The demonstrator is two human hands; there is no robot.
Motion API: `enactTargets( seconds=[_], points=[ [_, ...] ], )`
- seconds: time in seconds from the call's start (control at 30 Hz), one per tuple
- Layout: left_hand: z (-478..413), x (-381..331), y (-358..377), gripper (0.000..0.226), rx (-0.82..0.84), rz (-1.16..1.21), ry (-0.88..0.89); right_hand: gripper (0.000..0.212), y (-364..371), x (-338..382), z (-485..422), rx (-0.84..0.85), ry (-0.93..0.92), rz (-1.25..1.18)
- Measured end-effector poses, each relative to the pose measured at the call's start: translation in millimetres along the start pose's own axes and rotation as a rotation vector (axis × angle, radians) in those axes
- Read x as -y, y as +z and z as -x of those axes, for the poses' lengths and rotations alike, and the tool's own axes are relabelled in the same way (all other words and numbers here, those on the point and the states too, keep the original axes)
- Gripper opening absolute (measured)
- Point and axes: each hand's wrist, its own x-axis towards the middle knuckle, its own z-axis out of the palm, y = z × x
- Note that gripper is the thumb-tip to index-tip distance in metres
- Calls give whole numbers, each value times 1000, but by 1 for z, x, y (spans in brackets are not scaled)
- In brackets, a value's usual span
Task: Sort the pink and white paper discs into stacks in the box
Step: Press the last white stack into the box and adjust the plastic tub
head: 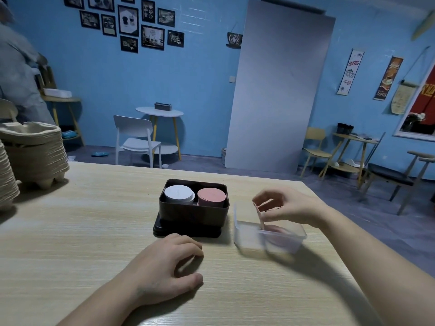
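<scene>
box [194, 214]: 1 white stack [179, 194], 1 pink stack [211, 196] | right hand [286, 205] at 3 o'clock pinches 1 pink disc [259, 214] over tub [268, 236] | left hand [164, 267] at 6 o'clock: fingers curled, empty, on counter [70, 243]

Table [94, 231]: pale wood-grain surface, smooth, low sheen. Box [193, 216]: dark, smooth walls with a slight gloss, looks like plastic or coated metal; cannot tell which. White disc stack [178, 193] and pink disc stack [211, 195]: matt paper, flat-faced. Clear container [270, 236]: translucent plastic, smooth, blurred. Tray stacks [33, 149]: moulded paper pulp, rough, matt, beige.
</scene>
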Motion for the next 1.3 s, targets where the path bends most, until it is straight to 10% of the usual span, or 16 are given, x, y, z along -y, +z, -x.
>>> enactTargets(
  seconds=[0.67, 1.3],
  points=[
    [1, -3, -2, 57, -1, -5, -5, 40, 35, 52, -56, -135, -144, -149],
    [0, -1, -1, 53, -10, -6, 2, 46, 68, 53, -86, -82, -82, 205]
  ],
)
